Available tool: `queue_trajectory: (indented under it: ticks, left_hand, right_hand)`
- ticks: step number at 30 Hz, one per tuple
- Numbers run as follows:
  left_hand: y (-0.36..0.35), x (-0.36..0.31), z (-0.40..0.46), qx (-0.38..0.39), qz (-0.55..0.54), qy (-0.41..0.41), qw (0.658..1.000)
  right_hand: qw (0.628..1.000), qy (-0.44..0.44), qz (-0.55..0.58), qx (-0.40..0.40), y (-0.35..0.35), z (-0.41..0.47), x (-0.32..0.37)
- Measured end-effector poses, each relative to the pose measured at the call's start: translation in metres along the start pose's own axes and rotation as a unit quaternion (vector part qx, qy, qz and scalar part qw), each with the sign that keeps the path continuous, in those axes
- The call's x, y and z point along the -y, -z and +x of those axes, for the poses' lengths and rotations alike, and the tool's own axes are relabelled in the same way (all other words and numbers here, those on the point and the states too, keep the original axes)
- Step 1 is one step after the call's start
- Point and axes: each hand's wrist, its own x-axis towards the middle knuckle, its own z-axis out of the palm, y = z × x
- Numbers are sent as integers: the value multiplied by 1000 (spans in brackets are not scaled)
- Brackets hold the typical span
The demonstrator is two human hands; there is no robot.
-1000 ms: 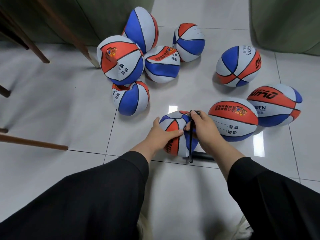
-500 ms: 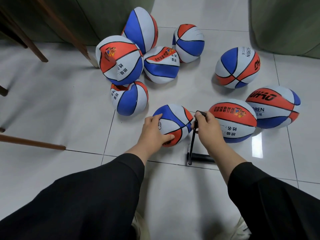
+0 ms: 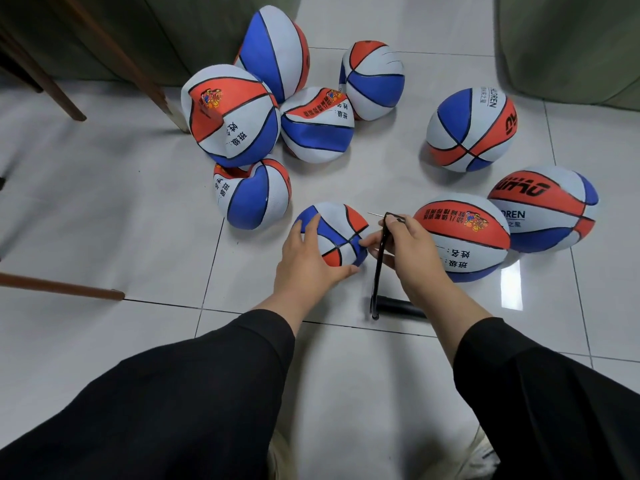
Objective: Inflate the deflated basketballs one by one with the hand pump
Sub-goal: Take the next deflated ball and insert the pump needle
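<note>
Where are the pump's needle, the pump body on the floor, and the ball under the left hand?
needle (image 3: 375,215): head view, on its thin metal shaft.
pump body (image 3: 401,304): head view, middle of the black cylinder.
ball (image 3: 341,233): head view, white panel beside the fingers.

Shiny white floor tiles (image 3: 104,209) with thin dark lines between them, and a bright patch of light (image 3: 512,289) shining on one tile at the right. Brown wooden legs (image 3: 114,60) slanting down at the top left, plus one more brown wooden stick (image 3: 62,288) low at the left edge. Dark green cloth (image 3: 571,43) hanging down at the back, left and right.
</note>
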Motion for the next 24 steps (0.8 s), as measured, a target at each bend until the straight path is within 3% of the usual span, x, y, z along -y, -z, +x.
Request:
queue_trajectory:
  ticks: [13, 16, 19, 21, 23, 24]
  left_hand:
    - [6, 11, 9, -13, -126, 13, 992]
    - [9, 10, 6, -32, -30, -37, 998]
    - [8, 9, -7, 45, 76, -124, 988]
    - [9, 7, -12, 45, -32, -102, 993]
    - [11, 5, -9, -44, -153, -29, 987]
    - [12, 4, -6, -78, -164, 15, 983]
  right_hand:
    - [998, 19, -53, -28, 0, 5, -4]
    - [997, 36, -69, -29, 0, 7, -4]
    - [997, 8, -81, -5, -4, 9, -4]
    - [994, -7, -113, 2, -4, 9, -7]
    - [993, -15, -116, -13, -1, 8, -9]
    - [994, -19, -106, -18, 1, 8, -10]
